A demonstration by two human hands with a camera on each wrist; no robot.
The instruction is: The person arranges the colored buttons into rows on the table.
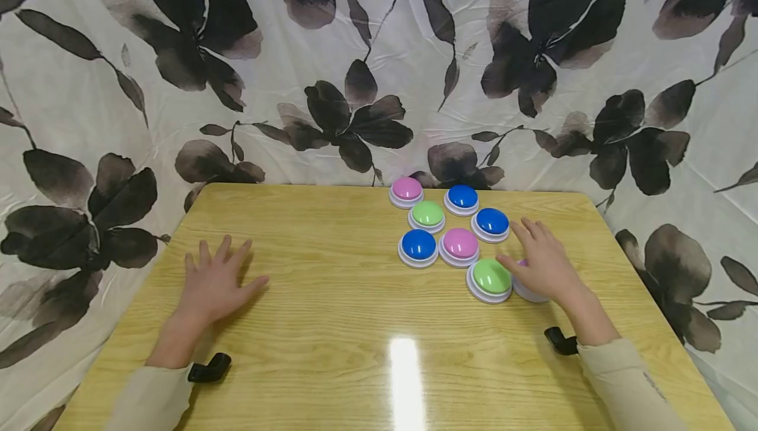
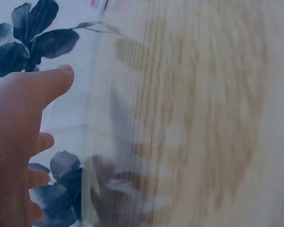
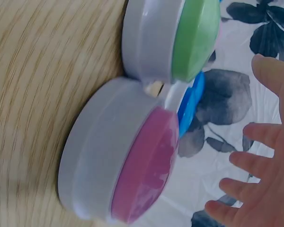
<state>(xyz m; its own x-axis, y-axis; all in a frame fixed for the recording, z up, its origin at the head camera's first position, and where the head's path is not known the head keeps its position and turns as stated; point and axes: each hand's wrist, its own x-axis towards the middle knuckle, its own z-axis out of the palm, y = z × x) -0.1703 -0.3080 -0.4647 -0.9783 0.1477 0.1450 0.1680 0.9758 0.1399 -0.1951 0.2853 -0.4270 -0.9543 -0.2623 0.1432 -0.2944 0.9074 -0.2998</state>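
Note:
My left hand (image 1: pixel 213 286) is spread over the left side of the table, fingers apart and holding nothing. In the left wrist view the same hand (image 2: pixel 14 118) shows its thumb stretched out above the wood. The right hand (image 1: pixel 547 263), fingers extended, hovers over a pink push button (image 1: pixel 522 262) and hides most of it. That pink button (image 3: pixel 146 165) is fully domed on a white base in the right wrist view, with the fingers apart from it. Beside it stands a green button (image 1: pixel 491 276), its dome close to my right thumb.
Several more domed buttons cluster behind: blue ones (image 1: pixel 418 245) (image 1: pixel 492 222) (image 1: pixel 462 196), pink ones (image 1: pixel 460 243) (image 1: pixel 406 188) and a green one (image 1: pixel 427 213). They stand on a wooden table (image 1: pixel 314 326). A floral cloth (image 1: pixel 266 56) hangs behind its far edge.

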